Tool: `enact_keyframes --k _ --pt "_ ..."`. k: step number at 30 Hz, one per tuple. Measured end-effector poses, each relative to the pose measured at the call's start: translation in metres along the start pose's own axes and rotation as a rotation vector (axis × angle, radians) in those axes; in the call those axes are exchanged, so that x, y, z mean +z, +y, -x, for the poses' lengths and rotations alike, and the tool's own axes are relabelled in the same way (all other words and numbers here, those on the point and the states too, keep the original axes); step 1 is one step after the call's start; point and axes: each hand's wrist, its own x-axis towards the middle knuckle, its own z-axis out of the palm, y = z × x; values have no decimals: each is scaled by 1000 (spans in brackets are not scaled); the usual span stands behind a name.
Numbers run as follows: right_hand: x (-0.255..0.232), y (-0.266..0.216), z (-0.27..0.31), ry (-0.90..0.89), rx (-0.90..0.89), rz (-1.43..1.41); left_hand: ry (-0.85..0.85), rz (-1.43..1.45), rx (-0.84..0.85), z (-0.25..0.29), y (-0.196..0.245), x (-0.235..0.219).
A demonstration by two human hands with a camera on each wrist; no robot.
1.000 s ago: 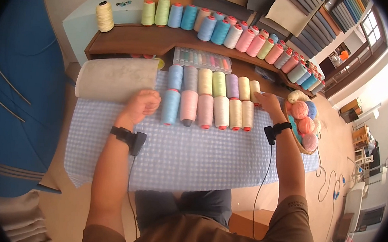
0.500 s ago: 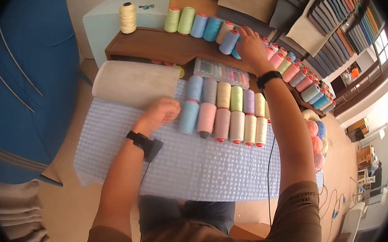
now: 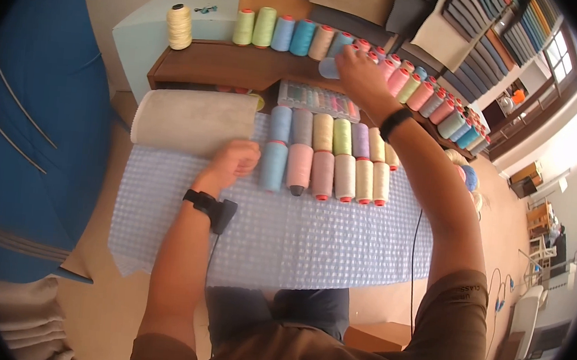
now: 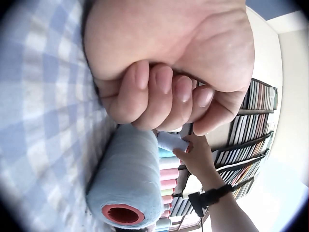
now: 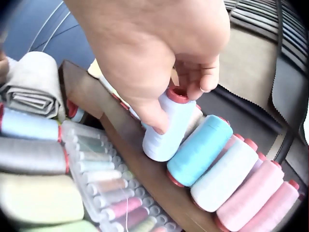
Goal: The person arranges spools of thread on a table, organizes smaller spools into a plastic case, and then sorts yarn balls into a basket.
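Fabric swatches (image 3: 536, 30) hang near a bright window (image 3: 559, 53) at upper right.

Pale blue thread cone (image 5: 176, 122) partly covered by right hand (image 5: 147, 53), yarn balls (image 3: 472, 179) partly behind right forearm (image 3: 434, 175), gingham cloth (image 4: 43, 116) blurred up close

Fingers (image 5: 208, 79) grip lt-blue spool (image 5: 174, 126), turq. spool (image 5: 202, 150) adj.

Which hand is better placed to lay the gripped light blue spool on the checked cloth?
Probably the right hand: it grips the light blue spool by the shelf. The left hand, curled beside the grey fabric, is farther away.
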Motion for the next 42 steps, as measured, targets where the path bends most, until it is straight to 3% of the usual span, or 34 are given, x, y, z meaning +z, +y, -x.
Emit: enact_keyframes --k 3,5,7,9,11,14,21,27,31,37,42 --pt "-76 13 58 132 314 -285 -14 11 19 -1 -3 -3" --pt "-103 18 109 82 604 -353 -27 6 25 -1 -2 -1" --pt "-99 19 176 -15 812 -476 -22 -6 23 1 -1 1" --pt "-72 12 251 61 872 -807 -34 -10 25 -1 0 1" --pt "-52 5 313 -158 1056 -959 -37 -14 26 -1 0 1" --pt "-67 -20 329 -326 1103 -833 -33 -25 18 -1 0 1" --pt "-62 -29 317 -488 1072 -801 -38 -17 30 0 1 0" --pt "-62 -31 306 -506 1133 -818 -47 -9 27 1 1 1" --pt "-37 -9 309 -292 882 -630 -40 -18 29 1 2 1" --pt "-43 16 158 12 646 -627 -26 -35 19 2 2 1" --pt "14 28 34 125 456 -494 -20 -39 15 2 2 1"
